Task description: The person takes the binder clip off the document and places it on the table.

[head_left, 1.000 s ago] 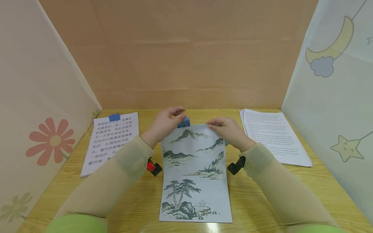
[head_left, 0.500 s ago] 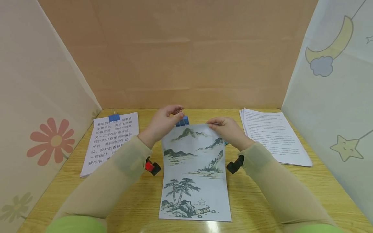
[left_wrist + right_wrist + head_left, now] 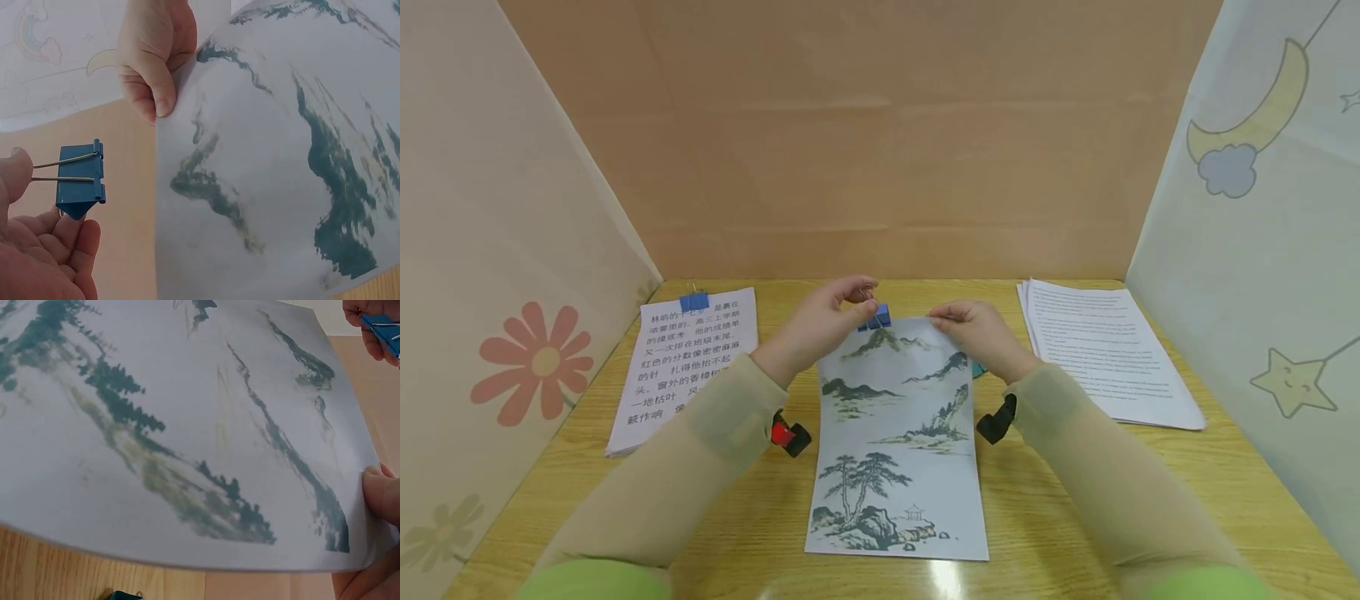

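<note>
Blue binder clip (image 3: 80, 179) in left hand (image 3: 820, 321), beside landscape print (image 3: 898, 433).

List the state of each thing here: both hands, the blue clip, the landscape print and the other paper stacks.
left hand: pinches the clip's wire handles.
blue binder clip: held just off the print's top edge, not on it.
right hand: pinches the print's top edge.
landscape print: top lifted, bottom on the table.
text stack: flat, clipped.
printed stack: flat, no clip visible.

Blue binder clip (image 3: 875, 317) beside landscape print (image 3: 898, 433)
</note>
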The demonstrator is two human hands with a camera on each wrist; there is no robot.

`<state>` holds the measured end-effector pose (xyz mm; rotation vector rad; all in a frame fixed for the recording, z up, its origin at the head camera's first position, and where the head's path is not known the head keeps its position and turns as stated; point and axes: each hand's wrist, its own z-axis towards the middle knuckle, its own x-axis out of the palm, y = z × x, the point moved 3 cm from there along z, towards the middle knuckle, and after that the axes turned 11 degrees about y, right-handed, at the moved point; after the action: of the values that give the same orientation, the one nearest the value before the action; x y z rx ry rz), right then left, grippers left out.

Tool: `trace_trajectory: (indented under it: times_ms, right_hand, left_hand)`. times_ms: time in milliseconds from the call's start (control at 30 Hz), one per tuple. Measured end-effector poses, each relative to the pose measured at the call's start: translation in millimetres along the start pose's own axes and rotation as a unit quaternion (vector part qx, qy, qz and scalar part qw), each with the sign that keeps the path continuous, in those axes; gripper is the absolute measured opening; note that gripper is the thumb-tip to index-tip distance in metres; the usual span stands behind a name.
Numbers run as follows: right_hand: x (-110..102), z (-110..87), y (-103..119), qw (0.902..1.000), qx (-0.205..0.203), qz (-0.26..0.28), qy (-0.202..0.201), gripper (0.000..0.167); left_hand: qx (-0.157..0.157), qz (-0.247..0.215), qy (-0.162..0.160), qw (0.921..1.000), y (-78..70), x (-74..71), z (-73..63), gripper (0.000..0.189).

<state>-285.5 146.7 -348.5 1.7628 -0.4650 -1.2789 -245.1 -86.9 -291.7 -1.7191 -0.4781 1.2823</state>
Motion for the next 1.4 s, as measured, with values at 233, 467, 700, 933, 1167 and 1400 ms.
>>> trace_trajectory:
  times_ms: [233, 467, 700, 933, 1167, 1400]
  right_hand:
    - [5, 15.0, -8, 1.0000, -0.004, -0.002, 0.005, 0.026]
    - [7, 30.4, -14, 0.9996, -0.012, -0.009, 0.022, 0.027]
    - [5, 51.9, -24, 0.9991, -0.009, -0.007, 0.041, 0.028]
    - [3, 76.4, -34, 0.9992, 0.004, 0.007, 0.039, 0.028]
    - [4, 94.4, -52, 0.9972, 0.041, 0.022, 0.059, 0.030]
    - [-9, 102.6, -79, 0.9955, 0.069, 0.001, 0.065, 0.030]
  left_hand:
    - [-0.004, 0.014, 0.004, 0.9999, 2.9, -0.6, 0.0, 0.044]
    - [-0.005, 0.010, 0.010, 0.9999, 11.4, -1.5, 2.6, 0.045]
    - [-0.021, -0.008, 0.013, 0.9997, 23.9, -0.7, 4.4, 0.045]
    - [-0.040, -0.007, 0.015, 0.9991, 42.4, -0.3, 4.0, 0.048]
    - [-0.077, -0.001, 0.005, 0.9970, 74.6, -4.1, 2.2, 0.052]
    - [-0.120, -0.018, 0.000, 0.9926, 97.5, -8.8, 1.3, 0.055]
